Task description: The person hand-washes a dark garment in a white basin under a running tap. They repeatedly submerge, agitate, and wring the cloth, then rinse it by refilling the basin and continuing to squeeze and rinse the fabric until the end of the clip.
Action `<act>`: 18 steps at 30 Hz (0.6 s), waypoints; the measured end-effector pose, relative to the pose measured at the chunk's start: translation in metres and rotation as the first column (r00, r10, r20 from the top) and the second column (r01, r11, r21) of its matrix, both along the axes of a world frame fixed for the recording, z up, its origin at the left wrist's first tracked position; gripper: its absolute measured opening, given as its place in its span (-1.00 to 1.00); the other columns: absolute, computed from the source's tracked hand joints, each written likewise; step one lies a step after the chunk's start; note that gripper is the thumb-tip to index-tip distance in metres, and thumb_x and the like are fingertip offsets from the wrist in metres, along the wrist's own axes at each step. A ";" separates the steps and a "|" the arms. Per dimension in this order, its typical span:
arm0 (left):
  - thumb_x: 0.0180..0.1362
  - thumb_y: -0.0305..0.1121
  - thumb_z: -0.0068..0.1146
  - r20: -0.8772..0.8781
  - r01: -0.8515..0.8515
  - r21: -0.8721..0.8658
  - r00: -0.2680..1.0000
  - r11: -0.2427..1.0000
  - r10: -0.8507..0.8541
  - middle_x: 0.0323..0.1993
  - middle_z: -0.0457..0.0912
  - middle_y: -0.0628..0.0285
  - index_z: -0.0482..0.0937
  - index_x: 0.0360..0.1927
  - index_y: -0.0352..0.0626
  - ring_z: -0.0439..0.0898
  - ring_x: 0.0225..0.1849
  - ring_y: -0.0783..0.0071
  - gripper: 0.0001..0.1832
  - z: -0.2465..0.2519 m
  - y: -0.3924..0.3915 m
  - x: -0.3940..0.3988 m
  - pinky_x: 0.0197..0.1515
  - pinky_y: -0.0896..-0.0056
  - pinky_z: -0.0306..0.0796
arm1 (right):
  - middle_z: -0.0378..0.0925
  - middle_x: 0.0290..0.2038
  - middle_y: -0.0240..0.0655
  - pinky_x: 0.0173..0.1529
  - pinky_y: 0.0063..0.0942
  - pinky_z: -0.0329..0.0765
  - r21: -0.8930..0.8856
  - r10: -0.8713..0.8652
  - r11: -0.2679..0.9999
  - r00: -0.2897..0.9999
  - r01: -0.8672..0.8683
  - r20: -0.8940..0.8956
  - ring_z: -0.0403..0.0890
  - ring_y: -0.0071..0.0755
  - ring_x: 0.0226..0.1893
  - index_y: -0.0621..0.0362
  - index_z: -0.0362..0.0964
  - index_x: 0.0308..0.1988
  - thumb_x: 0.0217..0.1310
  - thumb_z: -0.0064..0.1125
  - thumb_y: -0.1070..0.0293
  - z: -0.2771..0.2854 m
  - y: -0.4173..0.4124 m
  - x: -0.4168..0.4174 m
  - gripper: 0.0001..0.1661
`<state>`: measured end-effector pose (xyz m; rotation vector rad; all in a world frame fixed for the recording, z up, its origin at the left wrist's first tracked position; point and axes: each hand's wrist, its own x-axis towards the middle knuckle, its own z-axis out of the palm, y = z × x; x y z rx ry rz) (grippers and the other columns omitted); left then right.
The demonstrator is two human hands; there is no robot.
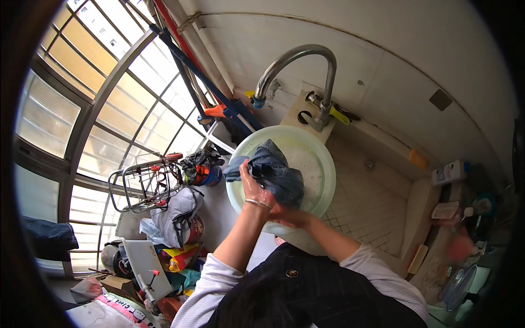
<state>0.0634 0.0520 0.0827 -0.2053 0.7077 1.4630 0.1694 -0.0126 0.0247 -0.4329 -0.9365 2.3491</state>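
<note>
A bunched, wet dark blue cloth [277,174] is held over a pale green plastic basin [328,176]. My left hand [255,186], with a bangle at its wrist, grips the cloth from its left side, thumb extended up along it. Beneath the cloth's lower end is my right hand [287,215], its fingers partly hidden by the fabric and the left hand. Cloudy, sudsy water [309,164] fills the basin behind the cloth. A corner of the fabric sticks out to the left, past the thumb.
Above the basin arches a chrome faucet [303,51]. The basin overlaps the left side of a stone washing sink [369,197] with a ridged scrubbing slope. A folding metal cart [143,184] and a white bin [145,266] stand at left. Bottles [449,172] line the right ledge.
</note>
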 end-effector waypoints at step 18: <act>0.19 -0.25 0.07 -0.571 -0.101 0.161 0.802 0.982 0.177 -0.03 0.57 0.18 0.45 0.06 -0.21 0.55 -0.02 0.38 -0.60 -0.021 -0.040 0.012 0.14 0.37 0.38 | 0.49 -0.28 -0.47 -0.07 -0.61 0.45 -0.303 -0.597 0.770 0.802 0.562 -0.029 0.51 -0.61 -0.25 -0.03 0.38 -0.16 0.16 0.32 0.19 0.000 0.066 -0.021 -0.69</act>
